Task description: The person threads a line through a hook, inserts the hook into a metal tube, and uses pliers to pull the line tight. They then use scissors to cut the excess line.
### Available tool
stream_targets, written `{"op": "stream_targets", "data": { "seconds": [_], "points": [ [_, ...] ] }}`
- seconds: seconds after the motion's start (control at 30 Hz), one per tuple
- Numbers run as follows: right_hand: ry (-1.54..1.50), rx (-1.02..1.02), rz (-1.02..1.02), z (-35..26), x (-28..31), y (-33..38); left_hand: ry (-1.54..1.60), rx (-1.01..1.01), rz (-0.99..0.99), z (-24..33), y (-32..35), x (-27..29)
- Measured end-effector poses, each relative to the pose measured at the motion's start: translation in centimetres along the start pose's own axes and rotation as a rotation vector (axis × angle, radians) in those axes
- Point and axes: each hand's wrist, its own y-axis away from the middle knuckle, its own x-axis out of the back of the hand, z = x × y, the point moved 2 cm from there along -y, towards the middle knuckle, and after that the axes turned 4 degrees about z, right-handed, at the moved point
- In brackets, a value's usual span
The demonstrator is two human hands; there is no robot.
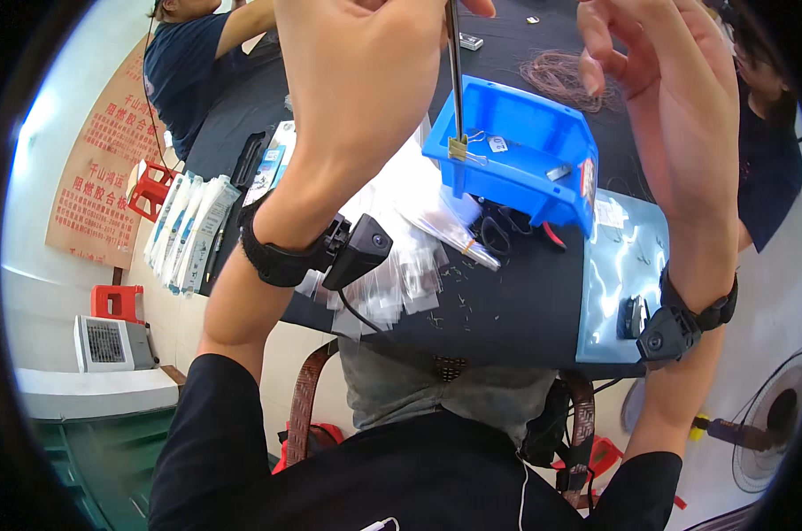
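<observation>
My left hand (366, 80) is raised close to the camera and pinches a pair of thin metal tweezers (455, 80) pointing down. The tweezers' tip grips a tiny brass-coloured part with fine wire leads (458, 148), held just above the near rim of a blue plastic bin (516, 168). My right hand (675, 97) hovers to the right of the tweezers, fingers apart, holding nothing. Both wrists wear black bands with small cameras. Inside the bin lie a few small parts.
A black table (516, 301) carries a heap of small clear bags (401, 265), a shiny light-blue sheet (622, 265), a coil of thin copper wire (560, 75) and packets at its left edge. Other people sit at the far left and right. A fan stands lower right.
</observation>
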Motion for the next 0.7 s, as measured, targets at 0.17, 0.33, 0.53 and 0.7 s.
{"op": "stream_targets", "data": {
  "seconds": [0.17, 0.33, 0.53, 0.7],
  "points": [
    [-0.012, -0.031, -0.062, 1.0, -0.9, -2.3, -0.013, -0.026, 0.010, -2.8, -0.6, 1.1],
    [-0.084, -0.028, -0.154, 2.9, -0.8, -4.1, 0.073, -0.036, -0.047, -4.7, -0.1, 1.8],
    [-0.054, -0.016, -0.193, 4.8, -0.3, -4.4, 0.121, 0.009, -0.104, -5.8, -0.3, 0.5],
    [-0.058, -0.017, -0.135, 4.8, 0.0, -4.7, 0.099, 0.024, -0.184, -5.9, -0.6, 0.2]
  ]
}}
